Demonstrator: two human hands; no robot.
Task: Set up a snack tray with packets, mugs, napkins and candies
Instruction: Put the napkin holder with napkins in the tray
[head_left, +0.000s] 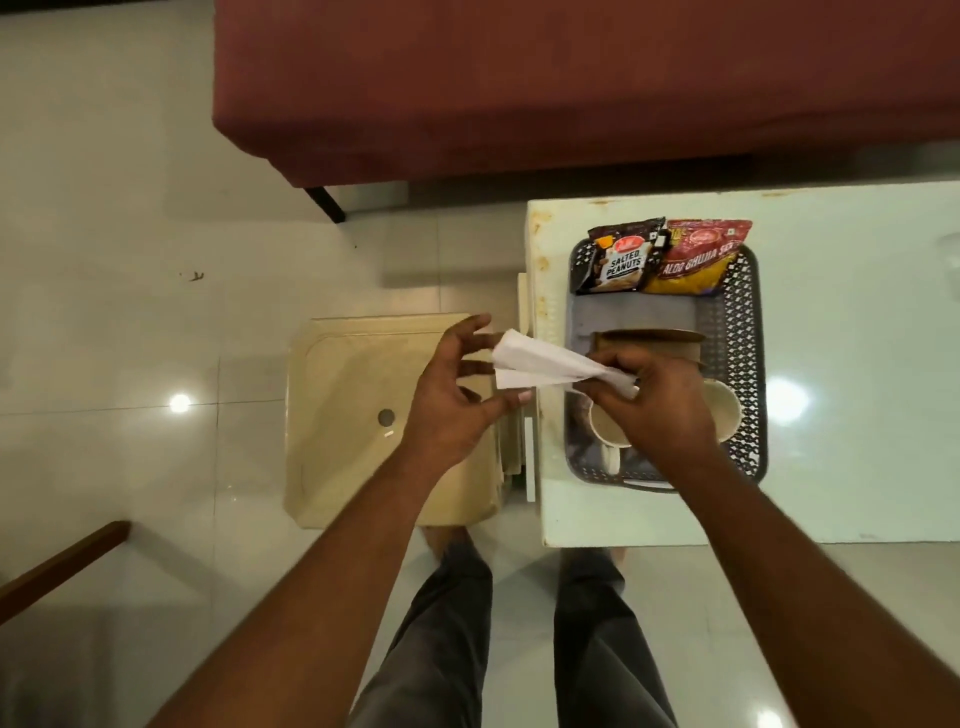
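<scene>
In the head view, the step in hand seemed to be folding a white napkin before laying it in the tray. To do it well, I judge the person needed to keep the pinched end firm, draw the loose end flat, and press the crease evenly, because thin paper tears and twists easily. The right hand was closed on the gathered end of the napkin, its fingers together, above the two mugs at the tray's 6 o'clock end. The left hand had its fingers spread apart, only the fingertips touching the wide end. The napkin hung in the air over the table edge, at 9 o'clock from the tray. The peanuts packet and the bhujia packet lay at the tray's 12 o'clock end.
</scene>
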